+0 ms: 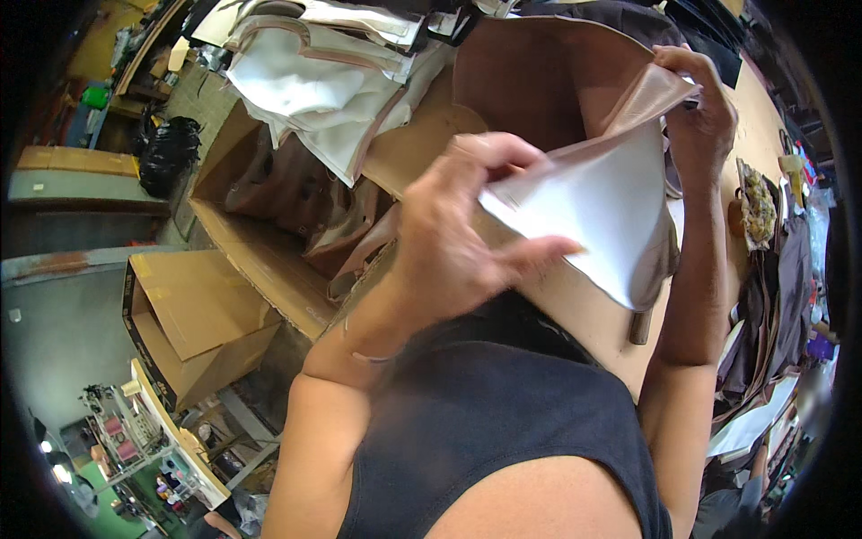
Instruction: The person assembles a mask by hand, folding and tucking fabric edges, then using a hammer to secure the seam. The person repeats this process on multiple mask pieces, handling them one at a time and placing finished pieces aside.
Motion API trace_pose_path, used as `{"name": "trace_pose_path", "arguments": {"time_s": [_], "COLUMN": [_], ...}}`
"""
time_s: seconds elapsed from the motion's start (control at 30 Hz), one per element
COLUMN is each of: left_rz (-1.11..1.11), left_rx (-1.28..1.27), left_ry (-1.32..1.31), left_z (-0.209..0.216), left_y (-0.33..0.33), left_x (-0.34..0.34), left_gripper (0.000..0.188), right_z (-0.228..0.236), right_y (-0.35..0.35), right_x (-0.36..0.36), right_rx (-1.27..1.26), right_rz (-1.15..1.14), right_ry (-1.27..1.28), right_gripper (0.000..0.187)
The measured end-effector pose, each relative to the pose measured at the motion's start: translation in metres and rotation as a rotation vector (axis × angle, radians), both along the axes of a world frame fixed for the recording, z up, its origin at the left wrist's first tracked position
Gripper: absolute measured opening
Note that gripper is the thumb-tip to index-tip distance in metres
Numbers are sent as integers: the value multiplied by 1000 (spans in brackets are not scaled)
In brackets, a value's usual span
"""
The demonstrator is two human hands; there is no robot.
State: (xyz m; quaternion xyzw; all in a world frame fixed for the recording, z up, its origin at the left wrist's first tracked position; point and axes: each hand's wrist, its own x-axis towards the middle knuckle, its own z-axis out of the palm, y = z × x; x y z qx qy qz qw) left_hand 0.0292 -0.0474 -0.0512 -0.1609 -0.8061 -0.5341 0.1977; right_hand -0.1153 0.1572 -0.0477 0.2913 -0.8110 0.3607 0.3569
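A floppy leather piece (593,216), brown on one face and whitish on the other, hangs folded over in front of me. My right hand (705,103) pinches its upper right edge, holding it raised above the table. By its left corner is my left hand (453,234), slightly blurred, thumb stretched out over the pale face and fingers spread from it; whether the fingertips touch the leather is hard to tell. Behind lies a larger brown leather piece (516,76) on the table (575,301). A stack of white-faced leather pieces (310,85) sits at the far left.
Left of the table stands an open cardboard box (260,265) with brown leather pieces inside. Another cardboard box (202,305) is beside it. A short wooden handle (639,328) lies near the table edge. Dark material (777,305) hangs at right. A black plastic bag (169,153) stands far left.
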Motion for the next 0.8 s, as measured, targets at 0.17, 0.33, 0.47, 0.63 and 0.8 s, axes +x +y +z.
{"name": "trace_pose_path", "arguments": {"time_s": [0.17, 0.33, 0.47, 0.63, 0.8], "left_rz": [11, -203, -256, -441, -507], "left_rx": [188, 44, 61, 189, 153], "left_ry": [333, 506, 398, 225, -147], "left_z": [19, 45, 39, 29, 6], "left_y": [-17, 2, 37, 57, 46], "left_x": [-11, -37, -36, -28, -35], "left_gripper": [45, 35, 33, 56, 57], "right_z": [20, -29, -65, -33, -42], "right_y": [-5, 14, 39, 81, 78], "right_x": [25, 58, 77, 90, 102], "right_rx": [-172, -446, -738, -835, -852], "right_rz": [319, 308, 455, 602, 288], "right_ry": [169, -289, -779, -391, -308], "right_gripper": [16, 21, 30, 43, 34]}}
